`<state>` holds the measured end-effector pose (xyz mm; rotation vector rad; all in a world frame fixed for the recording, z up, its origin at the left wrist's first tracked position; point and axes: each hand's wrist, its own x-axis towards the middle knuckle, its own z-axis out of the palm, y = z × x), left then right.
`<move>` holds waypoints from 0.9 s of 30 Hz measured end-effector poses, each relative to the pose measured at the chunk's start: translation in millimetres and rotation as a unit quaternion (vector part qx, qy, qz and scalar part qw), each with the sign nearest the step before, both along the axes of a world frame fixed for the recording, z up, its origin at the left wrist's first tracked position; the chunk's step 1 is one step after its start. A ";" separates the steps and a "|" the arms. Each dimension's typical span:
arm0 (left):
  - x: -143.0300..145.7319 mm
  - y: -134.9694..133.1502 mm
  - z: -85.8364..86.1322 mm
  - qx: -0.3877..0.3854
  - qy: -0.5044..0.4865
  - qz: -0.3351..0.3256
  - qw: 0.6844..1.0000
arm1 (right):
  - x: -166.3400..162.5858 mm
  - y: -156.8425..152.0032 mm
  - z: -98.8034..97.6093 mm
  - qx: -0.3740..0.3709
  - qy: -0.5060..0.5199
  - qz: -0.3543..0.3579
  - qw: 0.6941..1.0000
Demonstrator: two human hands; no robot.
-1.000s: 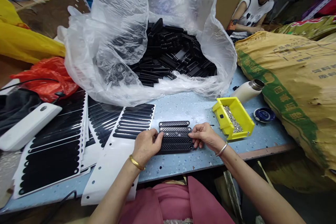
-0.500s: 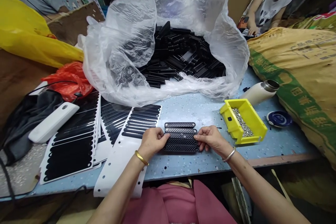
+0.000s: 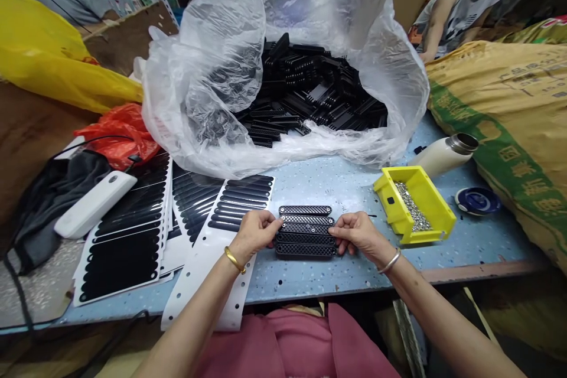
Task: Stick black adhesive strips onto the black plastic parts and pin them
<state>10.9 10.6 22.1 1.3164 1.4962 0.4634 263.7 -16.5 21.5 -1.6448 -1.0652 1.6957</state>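
Observation:
Several black plastic bars [image 3: 305, 239] with a diamond-textured face lie side by side on the blue table in front of me. Small silver round pieces show near the ends of the upper bars and on a middle one. My left hand [image 3: 254, 234] pinches the left end of the bars between thumb and fingers, around the second and third from the top. At the right end, my right hand [image 3: 358, 231] is closed with thumb and forefinger on the bars; its other fingers curl beneath. The undersides of the bars are hidden.
A yellow bin [image 3: 390, 209] of small metal pieces stands right, by a cream flask [image 3: 443, 156] and a blue lid [image 3: 477, 201]. Behind is a clear plastic bag [image 3: 199, 153] of black parts. Sheets of black strips [image 3: 121, 269] lie left; a co-worker's arm [image 3: 436, 23] shows far right.
My left thumb has slid slightly up and outward along the left end of the bars. My right hand keeps its hold. The whole view has shifted a little.

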 end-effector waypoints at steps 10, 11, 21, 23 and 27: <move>-6.2 3.2 0.5 -0.065 -0.111 0.001 0.992 | 0.8 0.0 -1.2 -0.003 -0.001 0.002 1.000; -7.7 4.0 0.6 -0.076 -0.129 -0.002 0.989 | 0.6 0.2 -1.1 -0.004 -0.002 0.002 1.000; -6.9 11.6 2.5 -0.101 -0.158 -0.029 0.982 | -0.5 1.1 1.1 -0.004 0.001 0.002 1.000; -7.9 11.7 3.5 -0.110 -0.165 -0.035 0.979 | -0.4 1.4 0.6 -0.005 0.001 0.003 1.000; -10.5 13.1 4.2 -0.119 -0.174 -0.033 0.977 | 0.2 1.4 -0.2 -0.004 0.000 0.005 1.000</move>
